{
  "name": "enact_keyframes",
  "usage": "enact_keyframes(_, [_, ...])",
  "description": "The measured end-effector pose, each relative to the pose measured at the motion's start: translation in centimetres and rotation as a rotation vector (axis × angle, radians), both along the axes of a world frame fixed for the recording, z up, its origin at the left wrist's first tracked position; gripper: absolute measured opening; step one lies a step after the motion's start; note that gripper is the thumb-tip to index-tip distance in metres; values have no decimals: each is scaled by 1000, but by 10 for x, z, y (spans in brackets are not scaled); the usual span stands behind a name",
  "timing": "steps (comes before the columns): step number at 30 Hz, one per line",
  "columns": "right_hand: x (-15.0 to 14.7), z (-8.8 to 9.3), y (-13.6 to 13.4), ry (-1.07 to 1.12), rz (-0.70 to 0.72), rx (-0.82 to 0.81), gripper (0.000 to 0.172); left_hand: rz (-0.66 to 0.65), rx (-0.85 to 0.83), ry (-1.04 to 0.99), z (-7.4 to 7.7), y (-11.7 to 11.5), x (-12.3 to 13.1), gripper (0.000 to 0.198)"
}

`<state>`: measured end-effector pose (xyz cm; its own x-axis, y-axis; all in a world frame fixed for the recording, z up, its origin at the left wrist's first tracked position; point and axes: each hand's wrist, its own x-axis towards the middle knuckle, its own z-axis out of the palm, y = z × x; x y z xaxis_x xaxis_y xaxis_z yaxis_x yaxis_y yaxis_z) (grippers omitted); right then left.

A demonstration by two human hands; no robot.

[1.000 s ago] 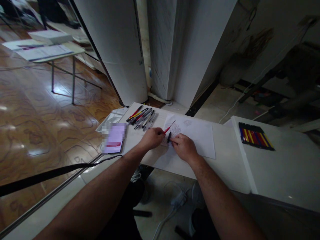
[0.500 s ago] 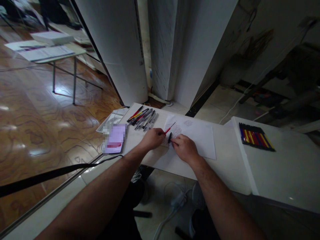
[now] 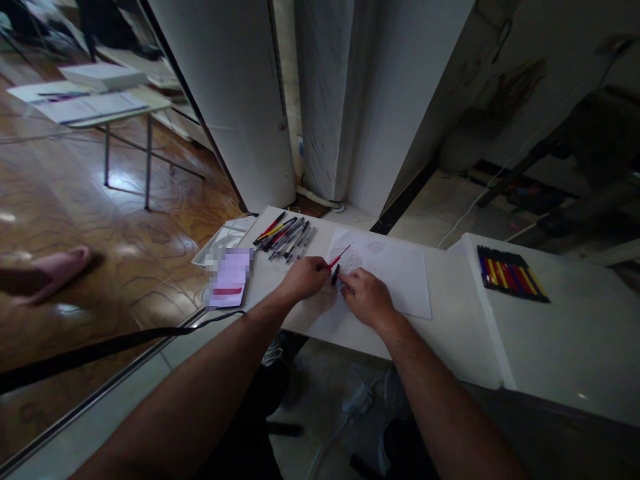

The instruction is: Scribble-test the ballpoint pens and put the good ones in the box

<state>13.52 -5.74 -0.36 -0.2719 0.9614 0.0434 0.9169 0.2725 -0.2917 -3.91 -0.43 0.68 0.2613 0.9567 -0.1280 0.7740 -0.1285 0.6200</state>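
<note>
My left hand (image 3: 309,276) is closed in a pinch on a slim red pen (image 3: 339,258), whose thin dark end points up and away over the paper. Close beside it, my right hand (image 3: 367,293) has its fingertips together on a short black piece (image 3: 335,274), which looks like a pen cap. The two pieces are very near each other; whether they touch I cannot tell. Beneath both hands lies a white sheet of paper (image 3: 407,283) with scribbled lines on its left part. A pile of pens (image 3: 287,237) rests beyond my left hand.
A phone (image 3: 233,277) lies at the left end of the white table (image 3: 455,320). To the right, a raised surface carries a pack of coloured pens (image 3: 513,273). A strap (image 3: 125,343) crosses at left. On the floor is a foot in a pink slipper (image 3: 63,270).
My right hand and the black piece have shifted slightly left, closer to the red pen. My left hand has barely moved. A slippered foot has come into view at the left.
</note>
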Motion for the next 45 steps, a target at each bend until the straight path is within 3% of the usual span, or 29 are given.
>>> enact_keyframes(5, [2, -1, 1, -23, 8, 12, 26, -10, 8, -11, -1, 0, 0, 27])
enact_keyframes(15, [8, -2, 4, -55, -140, 24, 24, -40, -54, -100, 6, -5, 3, 27])
enact_keyframes(45, [12, -3, 4, -87, -274, 6, 23, -63, -36, 11, 7, -6, 3, 28])
